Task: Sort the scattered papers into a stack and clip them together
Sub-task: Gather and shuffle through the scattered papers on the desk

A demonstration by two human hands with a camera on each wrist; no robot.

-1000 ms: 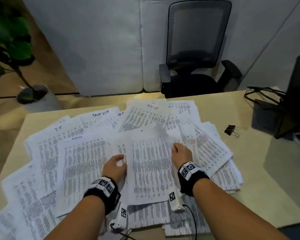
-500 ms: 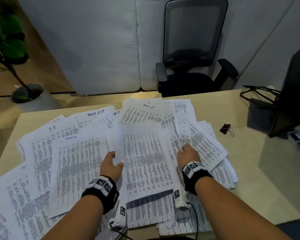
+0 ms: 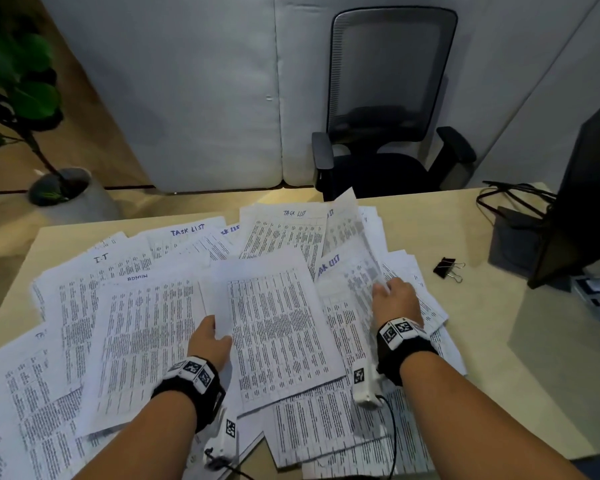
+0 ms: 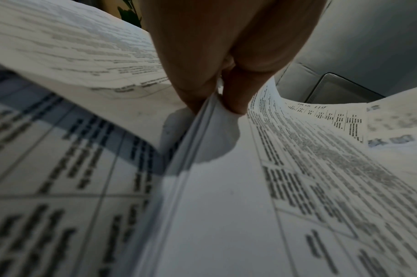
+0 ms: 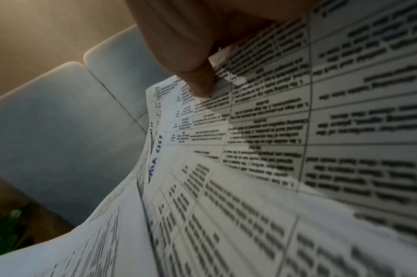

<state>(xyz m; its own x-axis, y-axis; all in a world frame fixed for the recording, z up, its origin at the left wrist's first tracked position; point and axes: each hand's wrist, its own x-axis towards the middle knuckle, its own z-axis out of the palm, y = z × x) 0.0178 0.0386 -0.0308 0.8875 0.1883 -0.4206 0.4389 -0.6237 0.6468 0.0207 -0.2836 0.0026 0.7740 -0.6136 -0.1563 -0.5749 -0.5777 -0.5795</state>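
Printed sheets (image 3: 125,327) lie scattered over the wooden desk (image 3: 499,323). My left hand (image 3: 211,339) pinches the left edge of a small stack of sheets (image 3: 278,320) in the middle. In the left wrist view thumb and finger (image 4: 233,105) clamp several layered edges of that stack (image 4: 202,131). My right hand (image 3: 390,294) is to the right of the stack and pinches a single sheet (image 3: 352,233), which stands tilted up off the pile. In the right wrist view my thumb (image 5: 200,82) presses on that sheet (image 5: 262,121). A black binder clip (image 3: 448,268) lies on bare desk to the right.
A dark monitor (image 3: 589,188) with cables (image 3: 513,195) stands at the desk's right end. A black office chair (image 3: 388,126) is behind the desk. A potted plant (image 3: 59,188) stands on the floor at the left. Papers overhang the near edge.
My right hand left the stack's right edge, moved right and lifted one sheet off the pile. The left hand keeps its hold on the stack.
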